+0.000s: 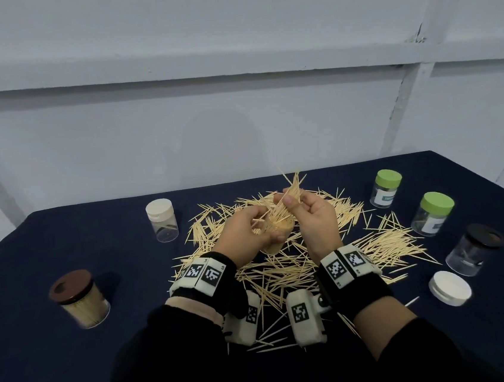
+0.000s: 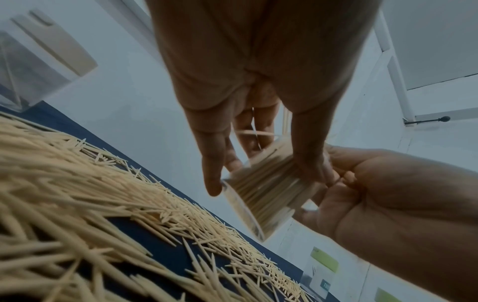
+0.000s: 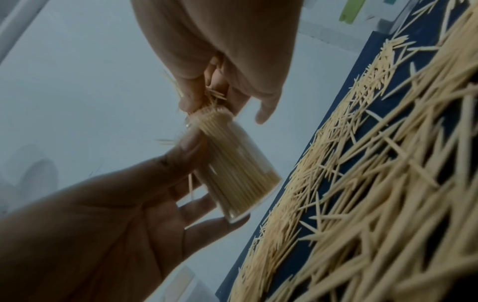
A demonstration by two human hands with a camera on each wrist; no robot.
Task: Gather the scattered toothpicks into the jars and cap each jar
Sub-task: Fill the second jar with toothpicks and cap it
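Dark blue cloth-covered table (image 1: 62, 229) — pale wooden toothpicks (image 1: 384, 247) strewn thick across its middle. Capped jars stand along the left and right edges; a loose white round lid (image 1: 449, 287) lies near the front right corner. Above the heap, left hand (image 1: 242, 232) grips a clear, nearly full plastic jar (image 1: 275, 235), tilted. Right hand (image 1: 312, 215) pinches a splayed toothpick bundle (image 1: 291, 189) at its mouth. Step: filling. Next, likely — align and push the bundle in, then cap.

jar (image 1: 277, 235) mostly hidden by hands | green-lid jar label (image 1: 388, 198) unreadable | jar in left wrist view (image 2: 23, 67) cut off, blurred
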